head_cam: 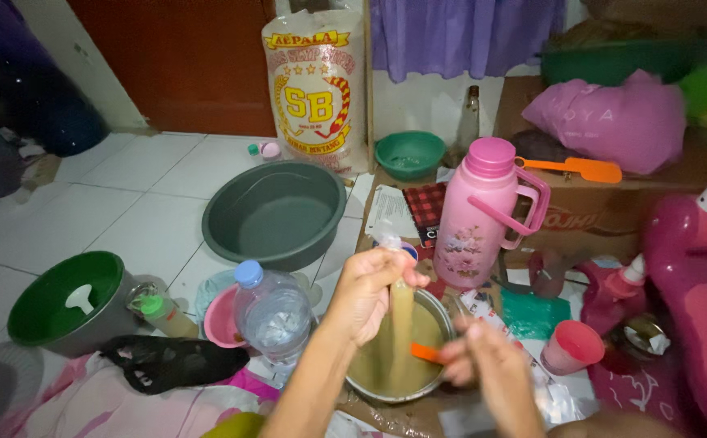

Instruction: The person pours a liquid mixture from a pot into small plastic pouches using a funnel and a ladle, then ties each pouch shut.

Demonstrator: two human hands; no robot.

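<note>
- Head view looked straight down at a metal bowl [442,320] of brownish liquid, so I'll use that bowl as the anchor for everything else.
- Left hand [367,290] was closed around the top of a long thin plastic bag [401,320] already partly full of the same liquid, held upright right above the bowl, its lower end down inside it.
- Right hand [483,362] was at the bowl's near-right rim, fingers pinched on a small orange tool [425,352], a scoop or spoon I'd guess.
- Looked to me like the filling step: liquid going from bowl into bag. The next bit would probably need a steady bag mouth and a careful pour so nothing ran down the outside.
- Pink thermos jug [487,215] stood just behind the bowl; clear water bottle [270,312] with a blue cap sat just left of it; pink cup [572,345] off to the right; grey basin [276,212] well behind and left.
- Hard to tell: the right hand was motion-blurred, the orange tool's working end was hidden, and the bag's opening was buried in the left fist.
</note>
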